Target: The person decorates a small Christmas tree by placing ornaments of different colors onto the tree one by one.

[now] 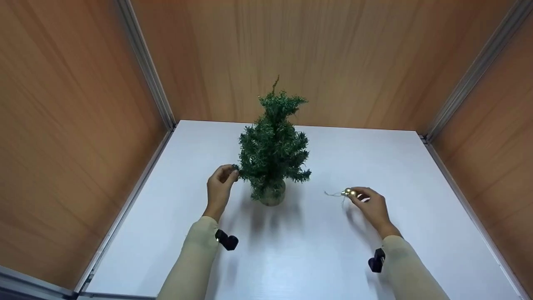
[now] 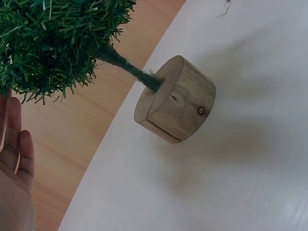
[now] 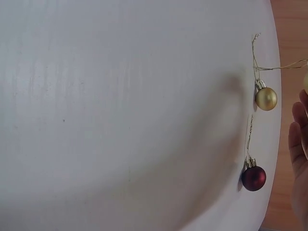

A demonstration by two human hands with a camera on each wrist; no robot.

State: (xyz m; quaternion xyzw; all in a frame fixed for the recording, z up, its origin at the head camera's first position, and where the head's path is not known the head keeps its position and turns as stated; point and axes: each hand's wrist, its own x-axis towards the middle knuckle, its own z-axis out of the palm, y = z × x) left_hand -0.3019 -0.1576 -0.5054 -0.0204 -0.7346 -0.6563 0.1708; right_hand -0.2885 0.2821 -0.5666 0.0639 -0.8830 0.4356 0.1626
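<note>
The gold ball (image 1: 353,193) is at the fingertips of the right grip (image 1: 373,208), pinched between thumb and fingers; the right wrist view catches only a sliver of it at its edge, but shows a second gold ball (image 3: 266,98) and a dark red ball (image 3: 254,178) on the desk (image 1: 333,258) near that grip, the red one not discernible from the head; thin strings (image 3: 277,68) trail from the ornaments, and those of the two gold ones meet or cross, I cannot tell which. The small green tree (image 1: 272,146) stands upright just right of the left grip (image 1: 219,189), whose thumb and fingers pinch a low branch tip; that pinch reads clearly from the head, while the left wrist view shows only part of the hand, yet alone reveals the wrapped trunk (image 2: 127,66) entering the round wooden base (image 2: 180,103), with a slot and a dark ring on it; beyond both grips rises the wood-grain back wall (image 1: 354,62).
</note>
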